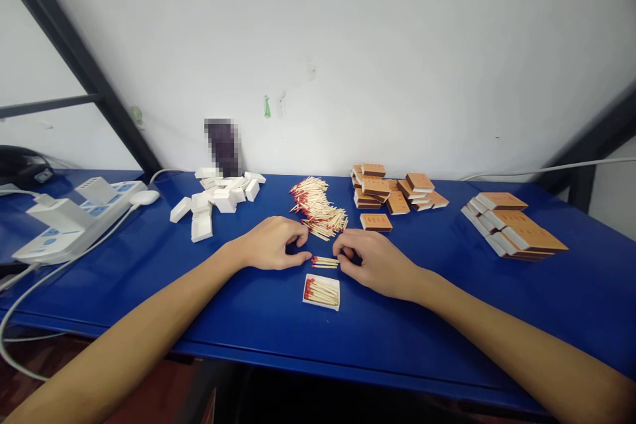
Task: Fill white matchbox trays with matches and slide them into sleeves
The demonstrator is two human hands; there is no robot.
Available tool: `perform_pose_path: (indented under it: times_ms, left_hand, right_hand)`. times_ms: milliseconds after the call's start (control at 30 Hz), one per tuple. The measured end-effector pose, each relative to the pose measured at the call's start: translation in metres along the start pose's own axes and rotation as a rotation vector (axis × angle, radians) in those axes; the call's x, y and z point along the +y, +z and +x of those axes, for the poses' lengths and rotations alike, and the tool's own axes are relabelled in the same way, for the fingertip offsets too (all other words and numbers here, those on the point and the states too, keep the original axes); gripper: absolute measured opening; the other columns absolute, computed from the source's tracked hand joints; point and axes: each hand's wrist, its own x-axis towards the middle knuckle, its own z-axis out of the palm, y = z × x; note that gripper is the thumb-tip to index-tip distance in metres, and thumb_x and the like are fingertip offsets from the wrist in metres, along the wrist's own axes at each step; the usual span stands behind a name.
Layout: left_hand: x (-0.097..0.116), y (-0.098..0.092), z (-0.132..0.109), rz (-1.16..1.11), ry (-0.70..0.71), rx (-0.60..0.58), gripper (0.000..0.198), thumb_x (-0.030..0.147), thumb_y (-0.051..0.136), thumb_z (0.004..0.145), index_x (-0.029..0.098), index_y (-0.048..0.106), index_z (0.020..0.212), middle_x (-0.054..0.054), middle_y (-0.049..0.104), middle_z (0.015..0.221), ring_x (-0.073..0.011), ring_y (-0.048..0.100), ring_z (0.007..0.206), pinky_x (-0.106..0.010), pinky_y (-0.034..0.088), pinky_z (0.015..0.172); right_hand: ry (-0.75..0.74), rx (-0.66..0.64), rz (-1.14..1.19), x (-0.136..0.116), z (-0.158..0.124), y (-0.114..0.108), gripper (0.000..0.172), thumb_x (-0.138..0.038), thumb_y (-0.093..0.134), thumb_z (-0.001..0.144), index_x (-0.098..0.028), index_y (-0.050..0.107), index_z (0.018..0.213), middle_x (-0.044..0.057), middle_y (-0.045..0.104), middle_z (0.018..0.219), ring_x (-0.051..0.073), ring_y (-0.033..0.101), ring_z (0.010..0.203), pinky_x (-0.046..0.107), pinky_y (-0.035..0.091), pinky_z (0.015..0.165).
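Note:
A small row of red-tipped matches (325, 262) lies on the blue table between my two hands. My left hand (271, 243) rests at the red-headed end, its thumb tip close to the heads and its curled index finger held apart from the thumb. At the plain ends, my right hand (375, 262) has its bent index finger and thumb against or just beside the sticks, with a gap between them. Nearer to me sits a white matchbox tray (338, 305) with a layer of matches in it, heads to the left. Just beyond my hands spreads a heap of loose matches (315, 202).
White empty trays (226, 200) are jumbled at back left. Orange matchboxes (376, 222) lie piled at back right, with a neat stack of matchboxes (531, 228) farther right. A power strip (74, 232) with a white cable stands at left. The table's front edge (318, 359) runs below my arms.

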Motion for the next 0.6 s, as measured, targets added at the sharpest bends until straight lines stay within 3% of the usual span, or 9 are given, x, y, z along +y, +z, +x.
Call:
perform_pose_path:
  times_ms: [367,600]
  left_hand:
    - [-0.0030,0.0010,0.0003,0.011,0.007,0.023,0.022,0.036,0.058,0.087,0.018,0.051,0.075,0.005,0.051,0.064,-0.0103,0.042,0.057,-0.025,0.029,0.056]
    - [-0.0078,0.0048,0.0003,0.123,-0.078,0.120,0.015,0.028,0.049,0.092,0.021,0.059,0.100,0.005,0.052,0.061,-0.0131,0.048,0.058,-0.026,0.033,0.061]
  right_hand:
    - [-0.001,0.002,0.006,-0.0017,0.0008,-0.0006,0.010,-0.012,0.055,0.085,-0.019,0.062,0.084,-0.002,0.053,0.070,0.013,0.047,0.066,0.025,0.034,0.062]
    - [-0.023,-0.001,0.016,-0.0031,-0.0006,-0.0028,0.014,-0.025,0.055,0.093,-0.020,0.068,0.096,-0.001,0.055,0.071,0.013,0.049,0.066,0.026,0.035,0.061]
